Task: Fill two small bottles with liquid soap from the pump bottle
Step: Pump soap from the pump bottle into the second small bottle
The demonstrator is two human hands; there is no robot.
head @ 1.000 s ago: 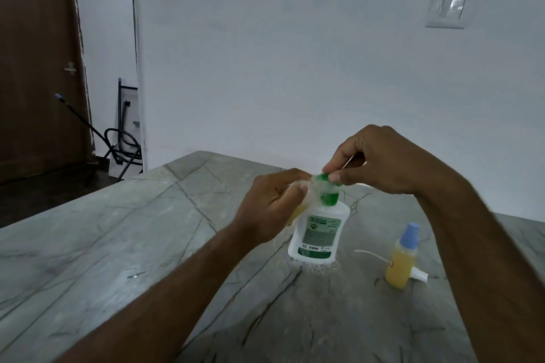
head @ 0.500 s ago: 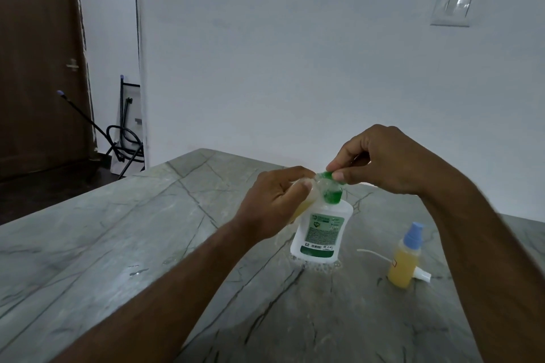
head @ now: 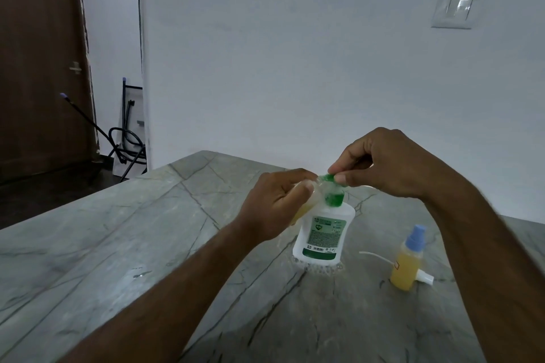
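Green pump head [head: 332, 178]: right hand [head: 392, 165] fingers pinching | left hand [head: 277, 206] clasps half-hidden small bottle [head: 302, 209]

1. Single head-worn, wide-angle view, looking forward and down along both forearms.
2. The left hand [head: 275, 209] and right hand [head: 386, 163] sit close, right of centre.
3. Beyond the hands stands a white wall [head: 295, 53]; far left of them, a dark door [head: 38, 62].
4. The stone table [head: 103, 244] fills the lower frame beneath the hands.

Probably a home: a veined stone table [head: 124, 244] beside a plain white wall [head: 295, 53], wall switch [head: 454, 9] and wooden door [head: 38, 53].
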